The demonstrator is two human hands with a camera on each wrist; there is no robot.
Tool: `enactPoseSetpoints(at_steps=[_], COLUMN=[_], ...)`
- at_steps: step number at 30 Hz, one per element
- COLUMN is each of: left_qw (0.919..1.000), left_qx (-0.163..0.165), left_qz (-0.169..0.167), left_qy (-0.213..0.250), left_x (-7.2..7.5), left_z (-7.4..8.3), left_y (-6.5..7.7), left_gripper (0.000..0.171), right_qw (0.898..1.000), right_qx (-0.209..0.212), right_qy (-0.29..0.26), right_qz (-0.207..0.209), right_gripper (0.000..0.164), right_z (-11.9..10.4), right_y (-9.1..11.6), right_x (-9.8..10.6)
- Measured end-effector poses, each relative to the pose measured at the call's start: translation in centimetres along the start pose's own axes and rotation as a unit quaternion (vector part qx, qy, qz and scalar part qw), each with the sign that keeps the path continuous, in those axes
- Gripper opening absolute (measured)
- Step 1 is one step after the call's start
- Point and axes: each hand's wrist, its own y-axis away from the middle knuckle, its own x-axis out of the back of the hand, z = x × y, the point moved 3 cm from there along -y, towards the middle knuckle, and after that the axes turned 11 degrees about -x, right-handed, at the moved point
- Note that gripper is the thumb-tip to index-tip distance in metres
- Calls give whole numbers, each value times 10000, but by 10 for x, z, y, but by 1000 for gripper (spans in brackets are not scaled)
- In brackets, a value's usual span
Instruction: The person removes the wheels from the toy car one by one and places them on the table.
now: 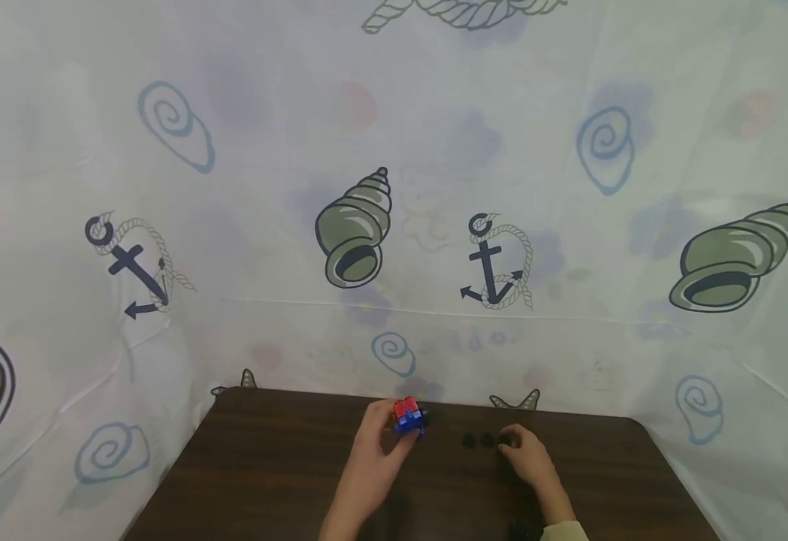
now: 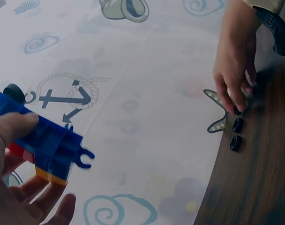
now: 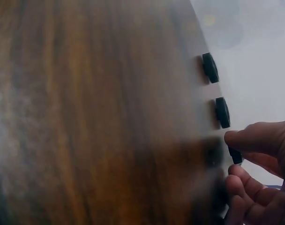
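My left hand (image 1: pixel 375 454) grips a toy vehicle (image 1: pixel 407 415) up over the far part of the table. In the left wrist view its blue underside (image 2: pixel 48 140) faces up, with red and yellow parts below, a forked clip (image 2: pixel 84 157) at one end and a black wheel (image 2: pixel 14 93) at the other. The thumb lies on the blue base. My right hand (image 1: pixel 529 457) pinches a small black wheel (image 3: pixel 235 155) between thumb and fingers at the tabletop. Two more black wheels (image 3: pixel 210 68) (image 3: pixel 222 113) stand in a row beside it.
The dark wooden table (image 1: pixel 265 466) ends at a pale cloth (image 1: pixel 265 330) printed with shells and anchors, which hangs behind it and along both sides. A dark object (image 1: pixel 520 529) lies by the right sleeve (image 1: pixel 565 531) at the near edge of the head view.
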Motion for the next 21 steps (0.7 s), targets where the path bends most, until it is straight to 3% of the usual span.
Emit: enactPoseSetpoints(at_steps=[9,21], left_qw=[9968,9946], left_qx=[431,454], left_qz=[-320,-599], left_qy=[585,720], left_x=[-2,-5], left_z=[0,-3], left_y=[1,2], left_gripper=[31,32], right_qw=[9997,9994], right_qx=[-257,-323], right_qy=[33,-134], right_qz=[-7,-76], right_gripper=[33,42], right_z=[5,4], right_y=[-5,-3], right_x=[-3,-1])
